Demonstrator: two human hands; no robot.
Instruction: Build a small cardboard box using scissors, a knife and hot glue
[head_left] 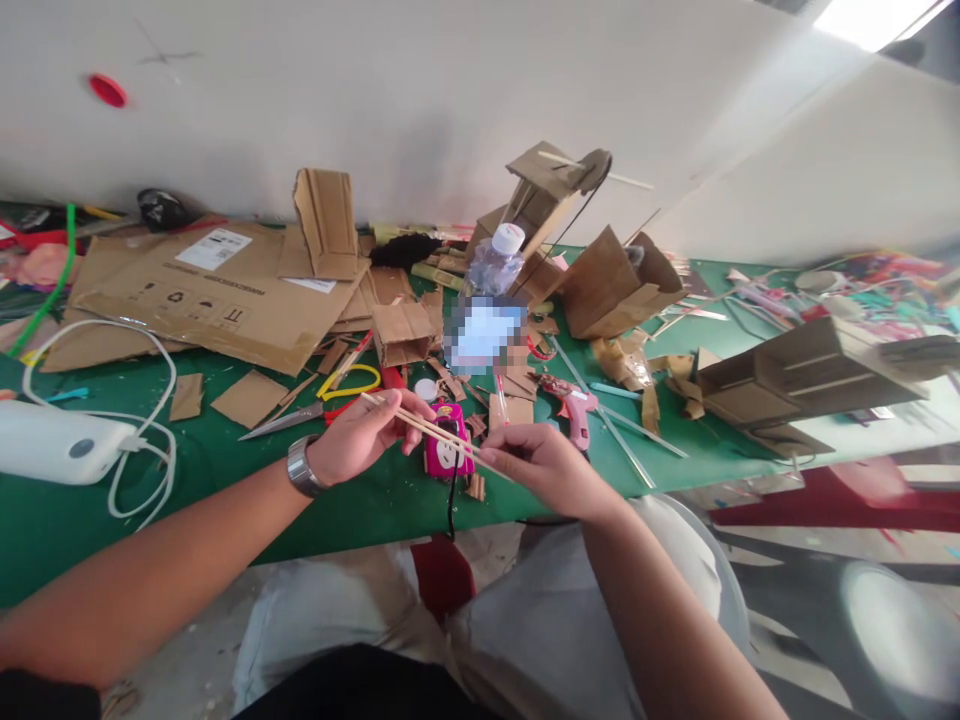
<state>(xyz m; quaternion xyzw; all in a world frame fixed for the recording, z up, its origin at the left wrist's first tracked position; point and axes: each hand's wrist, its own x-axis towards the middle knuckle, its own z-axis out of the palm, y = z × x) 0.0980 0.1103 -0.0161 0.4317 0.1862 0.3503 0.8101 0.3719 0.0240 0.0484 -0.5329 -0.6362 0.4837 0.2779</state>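
Note:
Above the front edge of the table, my left hand point(360, 435) grips the left end of some thin wooden sticks point(429, 428), at least two, lying side by side. The fingers of my right hand point(540, 462) pinch the same sticks near their right end. Directly beneath them sits a pink object with a white cartoon face point(448, 458), and a black cord hangs in front of it. Scissors point(281, 422) lie just beyond my left wrist, beside a yellow loop handle point(351, 381). Past my right hand rests a pink glue gun point(577, 408).
A flattened cardboard box point(277, 318) covers the back left of the green table point(330, 525). A plastic bottle point(495, 262) stands mid-table near cardboard constructions point(615, 285). Another cardboard piece point(787, 375) is at right. A white device point(64, 443) with a looped cable lies left.

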